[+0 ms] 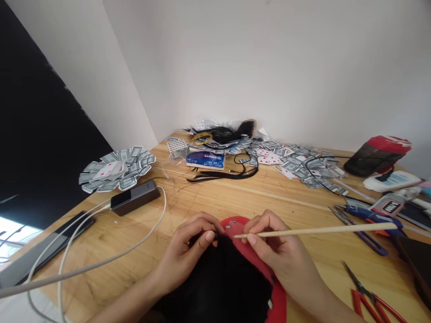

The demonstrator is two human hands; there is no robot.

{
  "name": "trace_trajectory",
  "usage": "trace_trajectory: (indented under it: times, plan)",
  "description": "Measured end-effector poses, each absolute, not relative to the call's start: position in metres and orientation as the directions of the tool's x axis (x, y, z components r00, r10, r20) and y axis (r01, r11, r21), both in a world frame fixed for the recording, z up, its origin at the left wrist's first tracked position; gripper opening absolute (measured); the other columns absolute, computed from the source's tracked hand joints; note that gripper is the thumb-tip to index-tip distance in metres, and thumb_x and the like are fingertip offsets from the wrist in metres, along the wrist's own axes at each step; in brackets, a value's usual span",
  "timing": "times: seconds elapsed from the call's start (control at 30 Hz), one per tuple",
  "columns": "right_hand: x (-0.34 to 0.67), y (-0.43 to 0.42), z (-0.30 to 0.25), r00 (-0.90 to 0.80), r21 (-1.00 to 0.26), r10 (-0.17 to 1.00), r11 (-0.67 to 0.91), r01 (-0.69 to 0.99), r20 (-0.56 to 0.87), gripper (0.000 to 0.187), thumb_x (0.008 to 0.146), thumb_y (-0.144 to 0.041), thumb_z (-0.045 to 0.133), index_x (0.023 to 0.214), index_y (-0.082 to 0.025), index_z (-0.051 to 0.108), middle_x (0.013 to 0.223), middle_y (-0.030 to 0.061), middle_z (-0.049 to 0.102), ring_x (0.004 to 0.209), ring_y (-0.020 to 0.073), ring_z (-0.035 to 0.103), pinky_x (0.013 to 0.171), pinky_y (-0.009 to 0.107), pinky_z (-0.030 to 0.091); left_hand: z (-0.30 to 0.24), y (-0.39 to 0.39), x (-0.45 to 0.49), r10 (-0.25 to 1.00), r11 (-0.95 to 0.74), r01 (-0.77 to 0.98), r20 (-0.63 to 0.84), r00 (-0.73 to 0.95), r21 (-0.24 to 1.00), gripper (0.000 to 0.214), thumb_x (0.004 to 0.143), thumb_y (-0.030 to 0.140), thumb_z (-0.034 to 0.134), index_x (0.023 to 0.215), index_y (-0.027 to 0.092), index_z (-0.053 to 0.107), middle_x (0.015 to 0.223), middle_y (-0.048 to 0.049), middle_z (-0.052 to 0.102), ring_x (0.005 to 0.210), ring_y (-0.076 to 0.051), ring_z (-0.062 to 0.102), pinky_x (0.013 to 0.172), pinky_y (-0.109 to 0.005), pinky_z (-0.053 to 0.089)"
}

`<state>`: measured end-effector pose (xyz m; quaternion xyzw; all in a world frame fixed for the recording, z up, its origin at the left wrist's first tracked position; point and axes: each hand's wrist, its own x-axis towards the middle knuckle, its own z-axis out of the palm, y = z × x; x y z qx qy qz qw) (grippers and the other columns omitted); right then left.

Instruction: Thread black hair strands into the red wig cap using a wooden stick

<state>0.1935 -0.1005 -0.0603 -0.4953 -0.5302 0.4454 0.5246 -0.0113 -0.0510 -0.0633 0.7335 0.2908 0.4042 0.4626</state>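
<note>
The black hair (222, 278) lies on the red pad (281, 305); the left hand (191, 244) pinches the hair near the pad's far end; the right hand (274, 246), over the pad's right side, grips a stick (316, 230), whose tip is near the hair; right of the pad are red-handled pliers (362, 290); left, a power bank (134, 199); beyond, a blue box (205, 160).

The left forearm (134, 291) rises from the bottom left, the right forearm (325, 298) from the bottom right; left hand (190, 246) and right hand (276, 246) (both bare) curl into pinches at lower centre.
</note>
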Motion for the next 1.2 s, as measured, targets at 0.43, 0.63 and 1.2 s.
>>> trace_trajectory:
  times: [0.43, 0.63, 1.2]
  plan:
    - [0.194, -0.103, -0.054, 0.027, -0.999, 0.999, 0.022, 0.043, 0.023, 0.021, 0.084, -0.038, 0.067, 0.073, -0.023, 0.057, 0.076, 0.0008, 0.061, 0.067, 0.0164, 0.053, 0.054, 0.026, 0.037, -0.069, -0.05, -0.01, 0.868, 0.097, -0.17, 0.0, 0.496, 0.981, 0.036, 0.091, 0.045, 0.061, 0.073, 0.014, 0.06, 0.089, -0.0058, 0.071, 0.039, 0.0, 0.028, 0.041, -0.019, 0.018]
    - [0.198, -0.101, -0.059, -0.022, -0.998, 0.998, 0.06, 0.025, 0.059, 0.017, 0.085, -0.034, 0.066, 0.075, -0.023, 0.058, 0.08, 0.0006, 0.062, 0.066, 0.0153, 0.052, 0.053, 0.025, 0.037, -0.073, -0.049, -0.009, 0.856, 0.153, -0.249, -0.002, 0.517, 0.956, 0.034, 0.091, 0.042, 0.064, 0.074, 0.013, 0.061, 0.083, -0.0051, 0.072, 0.037, 0.002, 0.026, 0.04, -0.019, 0.014]
    - [0.201, -0.098, -0.056, -0.111, -0.999, 0.994, 0.013, 0.039, 0.009, 0.019, 0.088, -0.035, 0.062, 0.076, -0.022, 0.055, 0.075, -0.0006, 0.056, 0.064, 0.0146, 0.047, 0.055, 0.026, 0.034, -0.075, -0.046, -0.005, 0.859, 0.238, -0.301, -0.056, 0.509, 0.923, 0.032, 0.09, 0.041, 0.066, 0.077, 0.012, 0.065, 0.081, -0.0037, 0.073, 0.036, 0.005, 0.024, 0.043, -0.017, 0.011]
